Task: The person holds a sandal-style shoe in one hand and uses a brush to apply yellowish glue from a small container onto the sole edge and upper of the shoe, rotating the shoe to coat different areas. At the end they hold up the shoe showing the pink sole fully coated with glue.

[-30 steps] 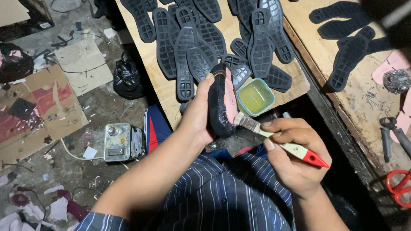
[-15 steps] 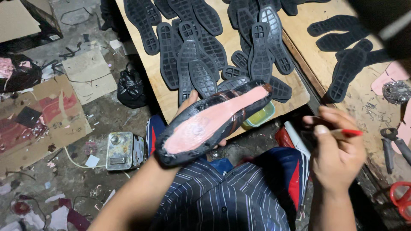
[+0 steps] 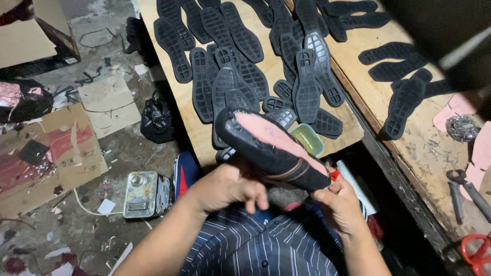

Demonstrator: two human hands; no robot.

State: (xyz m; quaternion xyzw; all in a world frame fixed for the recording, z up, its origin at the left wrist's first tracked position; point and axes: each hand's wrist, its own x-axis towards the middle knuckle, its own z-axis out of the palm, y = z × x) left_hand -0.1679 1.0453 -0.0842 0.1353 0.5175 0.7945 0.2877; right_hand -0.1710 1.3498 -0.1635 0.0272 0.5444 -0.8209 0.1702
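Observation:
A black shoe upper (image 3: 266,140) with a pink bottom faces up, tilted, over my lap. My left hand (image 3: 230,186) grips it from below near the middle. My right hand (image 3: 340,204) is closed at the shoe's lower right end, with the red tip of a brush (image 3: 334,175) showing between its fingers. A small green bowl (image 3: 308,139) of yellowish liquid sits just behind the shoe on the wooden board (image 3: 353,130).
Several black rubber soles (image 3: 307,76) cover the board. More soles, pliers (image 3: 468,189) and red scissors (image 3: 475,253) lie on the bench at right. On the floor at left are a metal tin (image 3: 146,194), a black bag (image 3: 158,120) and cardboard (image 3: 51,153).
The shoe has turned so its toe points up left and its other end meets my right hand. My right hand came in from the right with the brush and now touches the shoe.

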